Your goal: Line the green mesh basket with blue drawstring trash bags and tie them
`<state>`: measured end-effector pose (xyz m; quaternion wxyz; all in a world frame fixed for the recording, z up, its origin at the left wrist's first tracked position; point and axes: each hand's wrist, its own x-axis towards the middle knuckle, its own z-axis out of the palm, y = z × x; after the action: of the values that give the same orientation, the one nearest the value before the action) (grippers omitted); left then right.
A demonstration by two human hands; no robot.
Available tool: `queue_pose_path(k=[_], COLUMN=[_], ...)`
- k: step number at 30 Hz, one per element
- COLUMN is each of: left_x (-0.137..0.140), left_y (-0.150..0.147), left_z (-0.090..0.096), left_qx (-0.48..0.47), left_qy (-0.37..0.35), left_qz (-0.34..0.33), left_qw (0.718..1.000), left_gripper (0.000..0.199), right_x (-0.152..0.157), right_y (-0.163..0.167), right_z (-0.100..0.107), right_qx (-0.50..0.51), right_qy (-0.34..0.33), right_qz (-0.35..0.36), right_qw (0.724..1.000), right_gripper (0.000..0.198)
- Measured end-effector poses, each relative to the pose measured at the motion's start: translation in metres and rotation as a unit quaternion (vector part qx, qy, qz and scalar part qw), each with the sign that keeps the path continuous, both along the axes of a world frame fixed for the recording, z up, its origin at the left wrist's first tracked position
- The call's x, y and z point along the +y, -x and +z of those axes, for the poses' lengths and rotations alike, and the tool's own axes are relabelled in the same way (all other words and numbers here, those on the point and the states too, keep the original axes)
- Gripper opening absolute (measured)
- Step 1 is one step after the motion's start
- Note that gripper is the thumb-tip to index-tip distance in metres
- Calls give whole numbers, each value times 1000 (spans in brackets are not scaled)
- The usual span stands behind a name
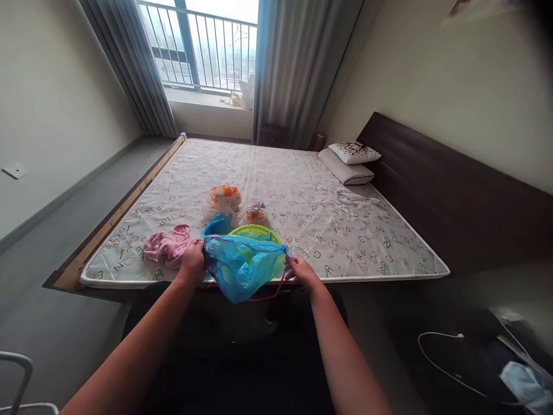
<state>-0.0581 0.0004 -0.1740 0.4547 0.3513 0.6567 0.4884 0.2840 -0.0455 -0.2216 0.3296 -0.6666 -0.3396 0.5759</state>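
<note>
Blue and thin, the bag (pixel 242 274) hung at the near mattress (pixel 358 248) edge, left hand (pixel 192 257) and right hand (pixel 303 271) each with grip clamped on its rim, likely light, limp, tearable, best pinched there.

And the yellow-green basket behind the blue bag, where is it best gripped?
Probably by the far rim of the basket, pinched from above: that curved edge is exposed, while the blue bag, stretched in front, covers much of the near side.

We see a glossy plastic bag (pixel 242 275), a rough, matt cloth (pixel 167 246), a plastic basket (pixel 260 230) and a smooth, wood-like headboard (pixel 427 190)
</note>
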Motion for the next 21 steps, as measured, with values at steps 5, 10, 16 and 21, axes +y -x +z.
queue_pose_path(k=[5, 10, 16, 21], left_x=[-11, -18, 18, 34], left_y=[15, -23, -56, -33], left_z=[-2, 2, -18, -15], left_qx=[123, 475, 547, 525], left_qy=[71, -113, -21, -20], left_qz=[-58, -207, -338, -306], left_qw=[988, 848, 766, 794], left_gripper=[28, 68, 44, 24], right_x=[-10, -9, -10, -10], right_y=[19, 41, 43, 31], right_z=[-19, -28, -21, -8], right_qx=[169, -60, -87, 156], right_qy=[-75, -81, -164, -143], right_qz=[-129, -167, -85, -161], right_qw=[974, 981, 979, 964], right_gripper=[39, 56, 28, 38])
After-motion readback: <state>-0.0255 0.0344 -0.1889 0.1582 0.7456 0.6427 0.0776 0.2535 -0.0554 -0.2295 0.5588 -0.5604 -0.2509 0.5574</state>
